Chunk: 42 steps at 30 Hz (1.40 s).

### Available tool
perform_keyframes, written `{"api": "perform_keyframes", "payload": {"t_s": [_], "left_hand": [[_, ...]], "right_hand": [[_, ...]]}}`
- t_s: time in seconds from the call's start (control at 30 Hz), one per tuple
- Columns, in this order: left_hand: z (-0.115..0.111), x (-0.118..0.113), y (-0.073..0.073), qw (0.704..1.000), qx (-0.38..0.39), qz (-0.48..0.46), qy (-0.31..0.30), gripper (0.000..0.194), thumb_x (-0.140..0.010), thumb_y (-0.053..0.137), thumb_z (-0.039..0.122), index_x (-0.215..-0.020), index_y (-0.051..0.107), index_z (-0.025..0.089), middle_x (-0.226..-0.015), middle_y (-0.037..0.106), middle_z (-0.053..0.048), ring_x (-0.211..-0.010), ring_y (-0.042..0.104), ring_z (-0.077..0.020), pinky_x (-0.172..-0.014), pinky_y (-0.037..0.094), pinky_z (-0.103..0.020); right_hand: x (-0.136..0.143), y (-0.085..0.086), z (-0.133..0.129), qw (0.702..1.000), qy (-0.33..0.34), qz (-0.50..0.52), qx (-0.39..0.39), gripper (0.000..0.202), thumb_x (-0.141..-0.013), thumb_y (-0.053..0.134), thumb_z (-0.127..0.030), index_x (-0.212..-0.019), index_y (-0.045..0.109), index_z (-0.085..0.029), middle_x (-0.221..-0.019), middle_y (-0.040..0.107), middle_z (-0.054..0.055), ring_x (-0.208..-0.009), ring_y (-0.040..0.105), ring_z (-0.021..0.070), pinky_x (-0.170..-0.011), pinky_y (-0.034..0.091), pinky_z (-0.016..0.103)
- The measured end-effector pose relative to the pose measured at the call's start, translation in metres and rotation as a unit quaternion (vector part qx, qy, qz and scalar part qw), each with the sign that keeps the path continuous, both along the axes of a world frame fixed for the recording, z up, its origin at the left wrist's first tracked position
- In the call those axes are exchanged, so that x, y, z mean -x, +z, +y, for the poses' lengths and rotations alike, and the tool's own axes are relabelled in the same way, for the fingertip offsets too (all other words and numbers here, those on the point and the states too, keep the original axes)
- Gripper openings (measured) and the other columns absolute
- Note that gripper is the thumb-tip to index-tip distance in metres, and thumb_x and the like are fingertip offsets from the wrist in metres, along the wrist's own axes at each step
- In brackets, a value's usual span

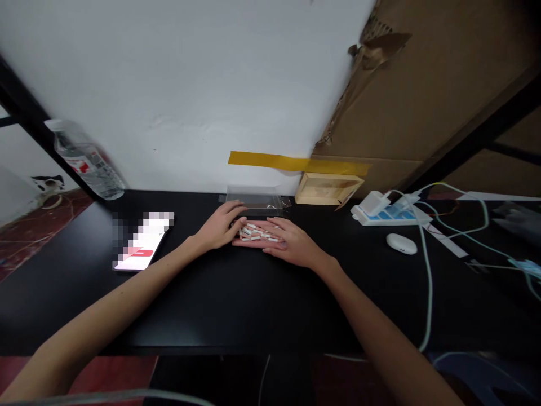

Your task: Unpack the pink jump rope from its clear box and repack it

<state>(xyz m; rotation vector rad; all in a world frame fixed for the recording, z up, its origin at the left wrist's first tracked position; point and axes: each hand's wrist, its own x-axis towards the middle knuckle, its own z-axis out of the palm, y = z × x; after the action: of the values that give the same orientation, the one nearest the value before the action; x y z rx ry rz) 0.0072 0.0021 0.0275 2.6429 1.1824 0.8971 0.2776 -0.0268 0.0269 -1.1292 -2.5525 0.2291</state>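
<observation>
A small pink tray (253,244) rests on the black table, filled with many little pink-and-white sticks (257,232) whose kind I cannot make out. At its left end is my left hand (217,227), fingers stretched forward and the thumb against the tray's edge. My right hand (296,243) lies over the tray's right end, fingers extended and somewhat apart, covering part of the contents. Just behind the tray stands a clear plastic box or cover (253,198), close to the fingertips of my left hand.
On the left are a phone (141,245) with a lit screen and a plastic bottle (91,166). A shallow wooden box (327,190) leans at the back. Rightward sit a power strip (391,214) with chargers, a white earbud case (401,243) and loose cables (429,282).
</observation>
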Motion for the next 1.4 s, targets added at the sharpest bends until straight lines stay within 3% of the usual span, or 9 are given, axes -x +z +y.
{"api": "perform_keyframes", "payload": {"t_s": [0.07,0.13,0.3,0.47,0.6,0.97,1.2,1.4], "left_hand": [[-0.010,-0.006,0.004,0.998,0.023,0.027,-0.053,0.047,-0.103,0.038,0.040,-0.138,0.053,0.014,-0.143,0.055,-0.015,-0.135,0.049,-0.0261,-0.114,0.040,-0.046],[-0.016,-0.011,0.001,0.994,0.038,0.065,-0.082,0.051,-0.101,0.043,0.044,-0.142,0.049,0.014,-0.146,0.052,-0.017,-0.138,0.046,-0.0291,-0.115,0.038,-0.048],[-0.021,-0.018,-0.017,0.992,0.040,0.100,-0.068,0.061,-0.096,0.049,0.043,-0.148,0.037,0.012,-0.153,0.040,-0.021,-0.146,0.034,-0.0349,-0.117,0.033,-0.052],[-0.020,-0.020,-0.023,0.992,0.029,0.115,-0.042,0.065,-0.096,0.050,0.046,-0.148,0.034,0.011,-0.154,0.038,-0.024,-0.148,0.026,-0.0390,-0.118,0.029,-0.056],[-0.019,-0.019,-0.024,0.992,0.020,0.118,-0.037,0.066,-0.096,0.050,0.047,-0.149,0.034,0.013,-0.153,0.041,-0.022,-0.146,0.031,-0.0380,-0.119,0.025,-0.057],[-0.019,-0.017,-0.022,0.991,0.018,0.122,-0.055,0.064,-0.097,0.049,0.048,-0.148,0.034,0.014,-0.151,0.043,-0.022,-0.144,0.036,-0.0368,-0.117,0.030,-0.055],[-0.020,-0.017,-0.023,0.991,0.009,0.125,-0.044,0.065,-0.097,0.047,0.050,-0.150,0.033,0.014,-0.152,0.043,-0.022,-0.144,0.037,-0.0369,-0.117,0.029,-0.057],[-0.022,-0.018,-0.022,0.994,-0.030,0.103,-0.020,0.055,-0.096,0.049,0.047,-0.139,0.050,0.014,-0.142,0.056,-0.018,-0.134,0.052,-0.0309,-0.118,0.030,-0.052]], "right_hand": [[-0.002,0.002,-0.001,1.000,-0.014,0.003,0.012,0.069,-0.086,0.070,-0.046,-0.149,0.048,-0.027,-0.154,0.048,0.013,-0.143,0.043,0.0334,-0.116,0.039,0.054],[-0.007,0.002,0.000,0.999,-0.035,0.003,0.027,0.078,-0.085,0.069,-0.055,-0.152,0.043,-0.025,-0.156,0.044,0.015,-0.144,0.041,0.0345,-0.116,0.039,0.055],[-0.021,-0.009,0.004,0.997,-0.062,0.010,0.035,0.091,-0.084,0.061,-0.071,-0.156,0.036,-0.021,-0.159,0.039,0.017,-0.149,0.031,0.0380,-0.118,0.031,0.062],[-0.015,-0.021,0.007,0.999,-0.024,0.031,0.017,0.085,-0.089,0.059,-0.064,-0.157,0.031,-0.022,-0.159,0.038,0.016,-0.150,0.031,0.0344,-0.120,0.032,0.058],[-0.008,-0.025,0.010,0.999,-0.014,0.032,0.001,0.085,-0.089,0.060,-0.062,-0.158,0.030,-0.022,-0.160,0.038,0.016,-0.150,0.030,0.0345,-0.120,0.032,0.057],[-0.008,-0.023,0.010,0.999,0.002,0.035,-0.008,0.092,-0.091,0.052,-0.069,-0.159,0.026,-0.014,-0.161,0.035,0.020,-0.152,0.024,0.0361,-0.120,0.030,0.059],[-0.008,-0.029,0.011,0.999,-0.010,0.038,-0.004,0.094,-0.091,0.052,-0.068,-0.162,0.016,-0.019,-0.165,0.028,0.015,-0.153,0.021,0.0359,-0.121,0.028,0.060],[-0.004,-0.028,0.007,0.998,-0.004,0.060,0.022,0.091,-0.090,0.055,-0.066,-0.161,0.019,-0.022,-0.164,0.029,0.016,-0.152,0.023,0.0354,-0.121,0.028,0.061]]}}
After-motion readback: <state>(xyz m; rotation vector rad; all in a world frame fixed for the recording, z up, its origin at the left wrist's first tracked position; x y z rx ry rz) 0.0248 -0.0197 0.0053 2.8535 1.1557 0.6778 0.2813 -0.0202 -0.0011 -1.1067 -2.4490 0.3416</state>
